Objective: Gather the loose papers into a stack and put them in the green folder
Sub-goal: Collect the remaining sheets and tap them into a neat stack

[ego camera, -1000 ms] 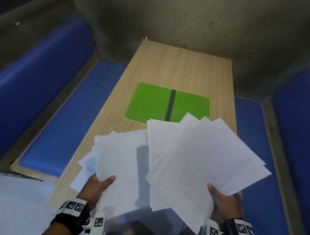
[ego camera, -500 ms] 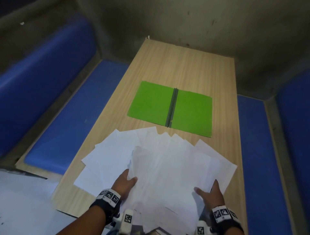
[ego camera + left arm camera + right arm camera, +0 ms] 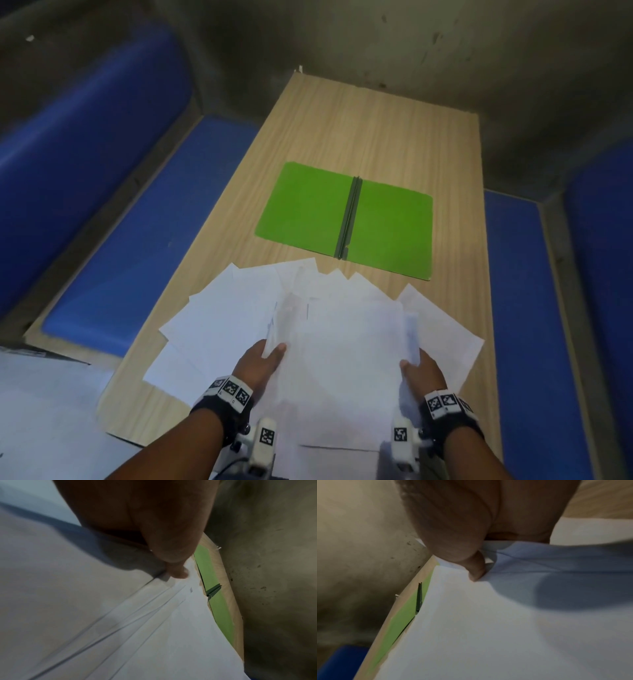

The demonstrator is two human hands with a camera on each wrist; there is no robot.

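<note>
A fan of several white papers (image 3: 342, 342) lies at the near end of the wooden table (image 3: 359, 130). My left hand (image 3: 262, 363) grips the left side of the middle bunch, thumb on top. My right hand (image 3: 419, 371) grips its right side, thumb on top too. In the left wrist view the thumb (image 3: 178, 573) presses on stepped paper edges (image 3: 137, 601). In the right wrist view the thumb (image 3: 477, 573) pinches the curled sheets (image 3: 505, 615). The green folder (image 3: 308, 205) lies open and flat beyond the papers, with a dark spine (image 3: 349, 216). A few sheets (image 3: 219, 318) still spread out to the left and right of my hands.
Blue padded benches (image 3: 137, 240) run along both sides of the table. A grey concrete wall (image 3: 376, 41) rises behind its far end. A pale surface (image 3: 41, 411) sits at the lower left beside the table's near corner.
The two raised bunches of paper came down onto the table and merged into one fan. Both hands moved inward and now grip the middle bunch at its sides.
</note>
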